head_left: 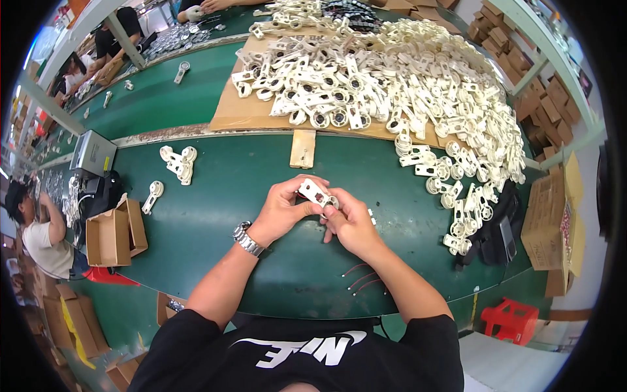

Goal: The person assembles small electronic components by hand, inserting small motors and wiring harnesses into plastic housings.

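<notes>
Both hands hold one cream plastic housing [314,193] over the middle of the green table. My left hand [282,210], with a metal watch on its wrist, grips the upper left end with the thumb along the side. My right hand [351,222] pinches the round end with thumb and fingers. A small dark red part shows in the housing's middle; its details are too small to tell. Beyond the hands lies a small wooden block [302,149]. Thin red wires [366,282] lie close to my right forearm.
A big heap of cream housings [392,78] covers cardboard at the back and right. Several more housings [177,163] lie at left, near an open cardboard box [108,239]. A dark device [499,235] stands at right. Other people work at far left.
</notes>
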A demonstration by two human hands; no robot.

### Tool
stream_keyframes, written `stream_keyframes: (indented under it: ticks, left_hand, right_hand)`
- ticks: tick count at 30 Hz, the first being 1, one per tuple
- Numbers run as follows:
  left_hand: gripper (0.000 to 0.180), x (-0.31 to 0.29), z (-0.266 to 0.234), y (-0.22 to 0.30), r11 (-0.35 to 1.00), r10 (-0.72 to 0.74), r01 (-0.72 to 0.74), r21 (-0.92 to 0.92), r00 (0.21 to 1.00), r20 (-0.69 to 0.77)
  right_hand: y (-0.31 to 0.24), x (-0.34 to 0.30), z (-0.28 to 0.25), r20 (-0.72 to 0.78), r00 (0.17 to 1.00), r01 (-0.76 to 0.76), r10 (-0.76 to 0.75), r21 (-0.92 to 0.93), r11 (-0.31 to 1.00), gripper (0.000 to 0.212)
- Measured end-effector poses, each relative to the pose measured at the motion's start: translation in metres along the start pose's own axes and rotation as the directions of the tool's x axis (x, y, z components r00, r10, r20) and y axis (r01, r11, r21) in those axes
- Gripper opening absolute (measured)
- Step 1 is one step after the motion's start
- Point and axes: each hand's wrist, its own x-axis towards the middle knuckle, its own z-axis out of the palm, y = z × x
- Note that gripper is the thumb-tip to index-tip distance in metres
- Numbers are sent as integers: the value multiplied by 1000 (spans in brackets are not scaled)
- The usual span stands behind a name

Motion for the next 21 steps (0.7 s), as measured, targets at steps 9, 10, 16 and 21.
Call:
stream_keyframes:
  ticks: [9, 10, 16, 21]
  left_hand:
    - [38, -1, -2, 1, 994, 16, -24, -111, 997, -71]
    - [38, -1, -1, 1, 995, 40, -47, -90, 996, -82]
    - [37, 0, -7, -1, 997, 33, -37, -66, 998, -57]
    - [35, -1, -7, 1, 994, 16, -23, -103, 998, -64]
  right_hand:
    - [0, 5, -2, 158, 986, 34, -60, 164, 986, 38]
    - [-1, 4, -2, 142, 985, 94, -101, 56, 994, 38]
    - [-1, 7, -9, 151, 988, 10, -21, 76, 997, 33]
    - [-4, 6, -5, 142, 986, 83, -86, 32, 996, 33]
